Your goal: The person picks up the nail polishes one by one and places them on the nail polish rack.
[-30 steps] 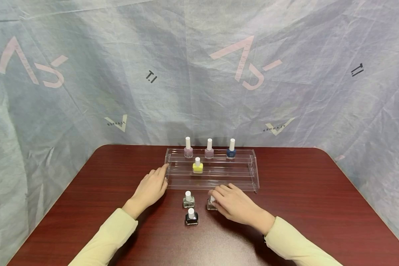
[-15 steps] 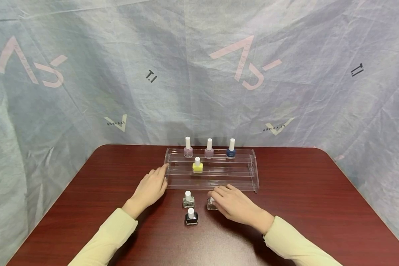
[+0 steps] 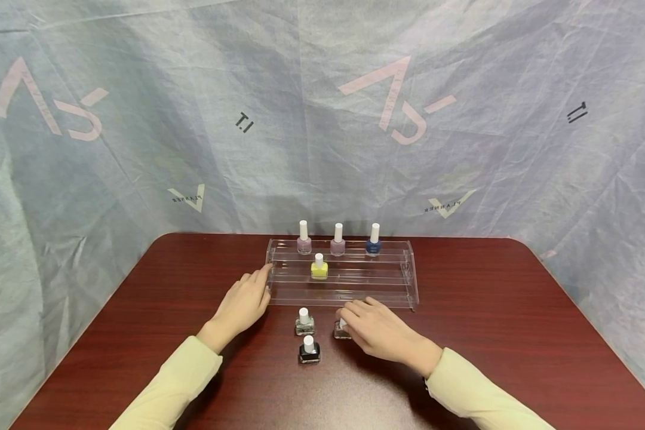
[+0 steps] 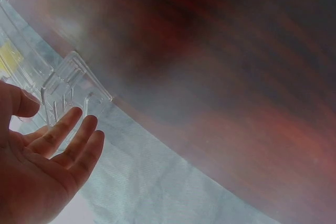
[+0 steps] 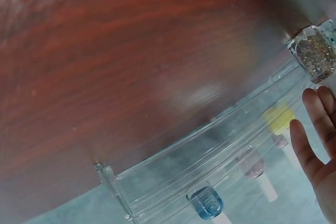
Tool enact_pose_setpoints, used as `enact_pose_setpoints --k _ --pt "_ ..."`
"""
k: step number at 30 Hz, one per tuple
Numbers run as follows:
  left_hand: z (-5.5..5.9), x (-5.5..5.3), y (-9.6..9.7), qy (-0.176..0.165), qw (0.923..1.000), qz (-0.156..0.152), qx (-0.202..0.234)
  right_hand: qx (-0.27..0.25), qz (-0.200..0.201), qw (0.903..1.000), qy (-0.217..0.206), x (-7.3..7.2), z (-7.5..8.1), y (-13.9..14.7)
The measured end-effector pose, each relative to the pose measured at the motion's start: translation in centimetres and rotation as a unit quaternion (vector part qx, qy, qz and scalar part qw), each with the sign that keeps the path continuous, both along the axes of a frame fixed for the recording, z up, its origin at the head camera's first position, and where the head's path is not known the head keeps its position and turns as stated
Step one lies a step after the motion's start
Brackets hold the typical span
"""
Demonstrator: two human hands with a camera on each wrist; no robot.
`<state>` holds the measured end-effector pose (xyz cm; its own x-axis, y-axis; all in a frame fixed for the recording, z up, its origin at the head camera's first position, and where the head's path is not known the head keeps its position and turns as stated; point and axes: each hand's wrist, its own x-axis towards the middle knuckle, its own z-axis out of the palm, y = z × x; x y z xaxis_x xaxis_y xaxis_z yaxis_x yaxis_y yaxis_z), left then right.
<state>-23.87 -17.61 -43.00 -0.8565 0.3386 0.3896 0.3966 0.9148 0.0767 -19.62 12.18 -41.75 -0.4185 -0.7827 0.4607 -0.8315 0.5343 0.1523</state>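
Observation:
A clear stepped display rack [image 3: 355,294] stands on the table. My left hand [image 3: 243,301] touches its left end with fairly straight fingers; in the left wrist view the thumb [image 4: 25,103] and fingers lie beside the clear end panel [image 4: 79,85]. In front of the rack, my right hand [image 3: 378,328] pinches the white cap of a glitter nail polish bottle [image 3: 341,330], which stands upright; the fingers partly cover the cap. The right wrist view shows brownish glitter in this bottle [image 5: 315,56]. To its left stand a silvery glitter bottle [image 3: 304,325] and a black one [image 3: 309,352].
On the rack's top step are two pale purple bottles [image 3: 304,245] [image 3: 338,247] and a blue bottle [image 3: 373,247]. A yellow bottle [image 3: 319,270] sits one step lower. The dark red table [image 3: 489,310] ends at a grey cloth backdrop [image 3: 322,119].

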Motion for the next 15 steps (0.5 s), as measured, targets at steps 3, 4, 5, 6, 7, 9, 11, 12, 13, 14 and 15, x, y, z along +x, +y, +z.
enact_pose_setpoints --k 3,4,5,6,7,9,11,12,13,14,15 --pt "0.05 0.02 0.0 0.001 1.0 -0.001 0.0 -0.001 0.001 1.0 -0.001 -0.01 0.06 -0.01" --pt "0.08 0.04 0.0 0.001 1.0 -0.001 0.001 -0.001 0.0 1.0 -0.002 -0.01 0.09 0.0" --pt "0.11 0.06 0.0 0.001 1.0 0.0 0.001 0.0 0.0 1.0 -0.002 -0.01 0.11 0.01" --pt "0.13 0.09 0.0 0.001 1.0 0.0 0.001 0.0 0.0 1.0 -0.003 -0.01 0.13 0.03" --pt "0.15 0.11 0.01 0.001 1.0 0.0 0.001 0.001 0.001 1.0 -0.002 -0.02 0.13 0.06" --pt "0.16 0.12 0.01 0.0 1.0 0.0 0.001 0.0 0.002 1.0 -0.002 -0.02 0.18 0.09" --pt "0.16 0.1 0.02 0.0 1.0 0.0 0.001 -0.001 0.003 1.0 -0.002 -0.03 0.22 0.13" --pt "0.15 0.1 0.02 0.0 1.0 0.0 0.001 -0.002 0.003 1.0 -0.002 -0.05 0.25 0.16" --pt "0.15 0.09 0.02 -0.001 1.0 0.0 0.001 -0.004 0.004 1.0 -0.002 -0.05 0.29 0.18" --pt "0.15 0.1 0.02 -0.001 1.0 0.0 0.001 -0.005 0.004 1.0 -0.001 -0.07 0.33 0.21" --pt "0.14 0.09 0.02 -0.001 1.0 0.0 0.001 -0.005 0.005 1.0 0.0 -0.08 0.37 0.25"
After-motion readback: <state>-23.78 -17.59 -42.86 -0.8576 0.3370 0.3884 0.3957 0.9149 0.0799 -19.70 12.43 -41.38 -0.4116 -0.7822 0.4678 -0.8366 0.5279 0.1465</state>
